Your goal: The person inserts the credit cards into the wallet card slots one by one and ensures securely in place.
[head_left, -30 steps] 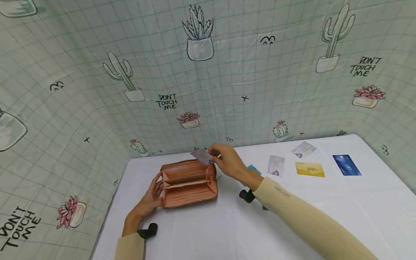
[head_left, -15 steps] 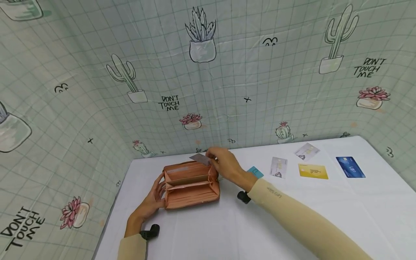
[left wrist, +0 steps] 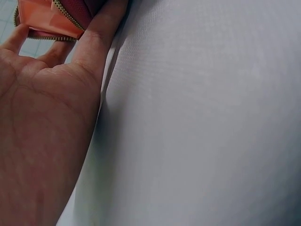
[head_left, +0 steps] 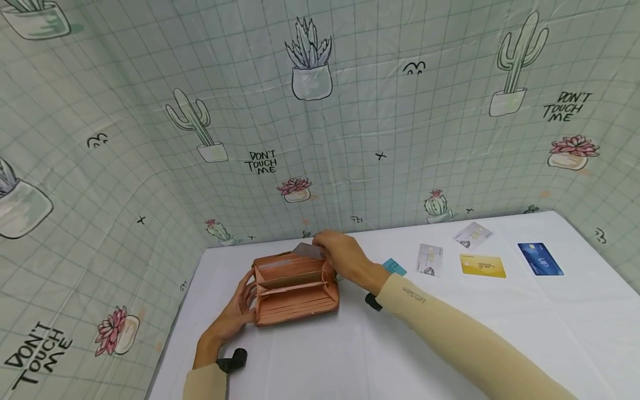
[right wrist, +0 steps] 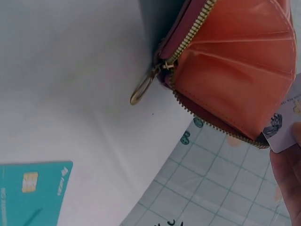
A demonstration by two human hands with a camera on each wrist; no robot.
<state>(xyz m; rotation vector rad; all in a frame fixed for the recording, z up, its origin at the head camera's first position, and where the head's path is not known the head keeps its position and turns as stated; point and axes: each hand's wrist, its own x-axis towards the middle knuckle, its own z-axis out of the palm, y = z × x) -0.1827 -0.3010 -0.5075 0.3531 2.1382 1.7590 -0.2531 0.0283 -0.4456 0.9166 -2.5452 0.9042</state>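
An orange zip-around wallet (head_left: 295,311) stands unzipped on the table, its compartments spread and facing up. My left hand (head_left: 234,316) grips its left end, thumb at the front and fingers behind; the left wrist view shows that hand (left wrist: 51,89) against the zipper edge. My right hand (head_left: 345,255) pinches a grey-silver card (head_left: 307,250) at the wallet's back right. In the right wrist view the card (right wrist: 284,122) lies at the zipped back edge, beside the pleated orange side (right wrist: 235,80). Whether its lower edge is inside a slot cannot be seen.
On the white table (head_left: 350,355), right of the wallet, lie a teal card (head_left: 394,266), two silver cards (head_left: 429,259), a yellow card (head_left: 483,265) and a blue card (head_left: 540,259). A cactus-print cloth (head_left: 350,128) hangs close behind. The zipper pull (right wrist: 141,89) sticks out at the wallet's right end.
My right hand has moved slightly left and down with the card, which tilted and sank lower against the wallet's back. My left hand keeps its grip; the view has shifted slightly.
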